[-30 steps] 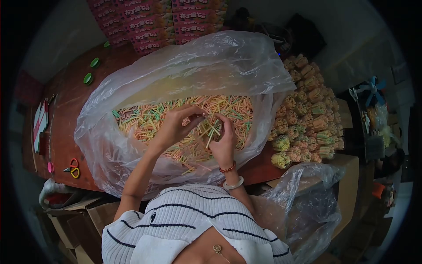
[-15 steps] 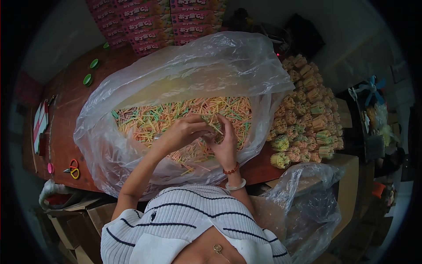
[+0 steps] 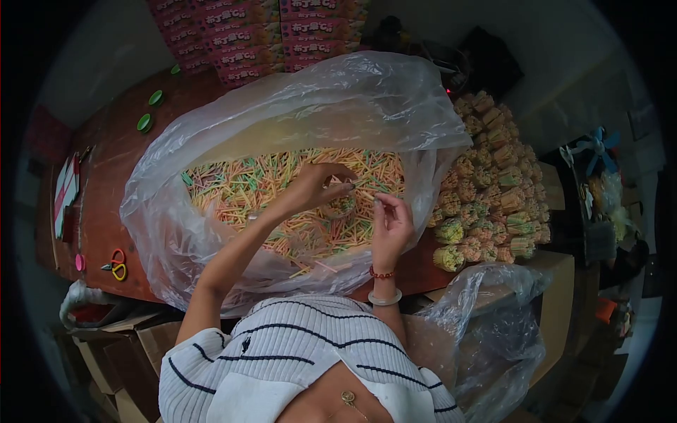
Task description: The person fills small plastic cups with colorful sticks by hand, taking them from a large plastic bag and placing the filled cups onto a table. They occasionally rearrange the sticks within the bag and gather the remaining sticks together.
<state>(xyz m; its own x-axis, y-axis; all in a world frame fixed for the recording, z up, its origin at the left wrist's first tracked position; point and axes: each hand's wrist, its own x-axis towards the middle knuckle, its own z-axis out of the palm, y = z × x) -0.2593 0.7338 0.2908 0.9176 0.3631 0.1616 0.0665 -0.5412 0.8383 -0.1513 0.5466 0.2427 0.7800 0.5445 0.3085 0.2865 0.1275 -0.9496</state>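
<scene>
A large clear plastic bag lies opened wide, full of loose pastel candy sticks in pink, yellow, orange and green. Over the middle of the heap, my left hand is bent, its thumb and fingertips brought together; what they hold is too small to make out. Just under its thumb shows a round cluster of sticks, seen end-on. My right hand is slightly lower and to the right, thumb and forefinger pinching a pale candy stick. The two hands are apart, fingertips pointing towards each other.
Bundles of sticks are piled at the right. Pink printed boxes are stacked behind the bag. On the left of the brown table are scissors and green caps. Cardboard and crumpled plastic sit at lower right.
My hands have drawn apart. The right has moved right and slightly down, the left a little upward. The round cluster of sticks now shows between them.
</scene>
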